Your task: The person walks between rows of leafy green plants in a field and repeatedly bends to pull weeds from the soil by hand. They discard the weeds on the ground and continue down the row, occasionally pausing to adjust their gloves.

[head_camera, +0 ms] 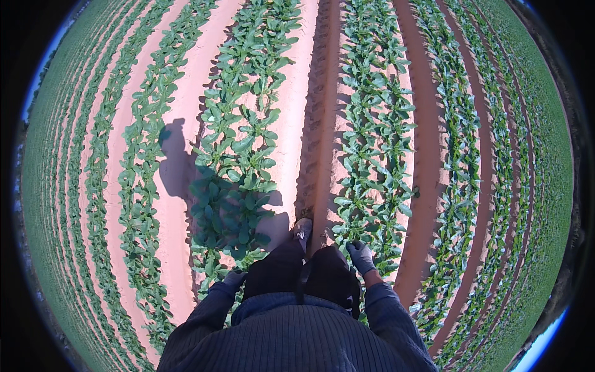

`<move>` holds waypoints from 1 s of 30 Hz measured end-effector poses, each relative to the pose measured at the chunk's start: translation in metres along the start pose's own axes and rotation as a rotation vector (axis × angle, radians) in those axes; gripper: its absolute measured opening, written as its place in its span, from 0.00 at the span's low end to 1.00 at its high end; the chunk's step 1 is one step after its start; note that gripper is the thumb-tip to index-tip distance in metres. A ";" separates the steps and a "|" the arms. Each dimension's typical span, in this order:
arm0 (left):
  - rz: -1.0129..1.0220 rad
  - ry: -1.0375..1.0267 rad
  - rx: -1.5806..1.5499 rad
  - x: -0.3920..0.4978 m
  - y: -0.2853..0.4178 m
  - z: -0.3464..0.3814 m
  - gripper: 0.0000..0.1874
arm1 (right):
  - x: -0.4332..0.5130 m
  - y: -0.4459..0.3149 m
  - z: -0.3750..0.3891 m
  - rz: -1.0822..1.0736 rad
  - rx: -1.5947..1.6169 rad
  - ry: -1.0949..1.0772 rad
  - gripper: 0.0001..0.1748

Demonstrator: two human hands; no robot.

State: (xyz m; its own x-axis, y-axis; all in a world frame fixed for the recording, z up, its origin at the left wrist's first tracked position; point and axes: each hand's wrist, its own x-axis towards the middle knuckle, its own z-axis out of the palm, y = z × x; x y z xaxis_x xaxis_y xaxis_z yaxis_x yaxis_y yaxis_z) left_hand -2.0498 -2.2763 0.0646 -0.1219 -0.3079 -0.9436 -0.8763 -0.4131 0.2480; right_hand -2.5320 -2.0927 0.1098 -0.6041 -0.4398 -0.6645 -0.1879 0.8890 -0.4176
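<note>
My left hand (pixel 234 278), in a grey glove, hangs low beside my left thigh, next to the leafy green crop row (pixel 244 144) on the left. My right hand (pixel 360 256), gloved in grey too, is at the near part of the crop row on the right (pixel 376 121), its fingers curled beside the leaves. Whether either hand holds anything is too small to tell. One shoe (pixel 303 229) shows in the soil furrow between these two rows.
Many more rows of leafy plants (pixel 142 186) run away on both sides, with bare reddish furrows (pixel 423 139) between them. A tyre-marked furrow (pixel 318 116) lies straight ahead. My shadow (pixel 175 162) falls across the left row and the soil beside it.
</note>
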 end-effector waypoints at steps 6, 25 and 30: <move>0.017 0.020 -0.095 -0.024 -0.035 -0.008 0.16 | 0.008 0.074 -0.008 0.200 0.059 0.020 0.29; 0.097 0.100 -0.058 -0.002 0.060 -0.060 0.12 | 0.037 0.099 -0.011 0.330 0.223 -0.014 0.28; 0.161 0.148 -0.031 0.006 0.116 -0.129 0.11 | 0.069 0.084 -0.014 0.321 0.177 -0.099 0.30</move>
State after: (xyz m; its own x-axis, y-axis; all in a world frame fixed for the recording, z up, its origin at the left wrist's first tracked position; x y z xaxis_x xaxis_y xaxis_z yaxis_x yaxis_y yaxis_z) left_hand -2.0925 -2.4365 0.1155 -0.1870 -0.4932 -0.8496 -0.8359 -0.3744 0.4013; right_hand -2.6000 -2.0466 0.0371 -0.5308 -0.1600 -0.8322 0.1407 0.9517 -0.2727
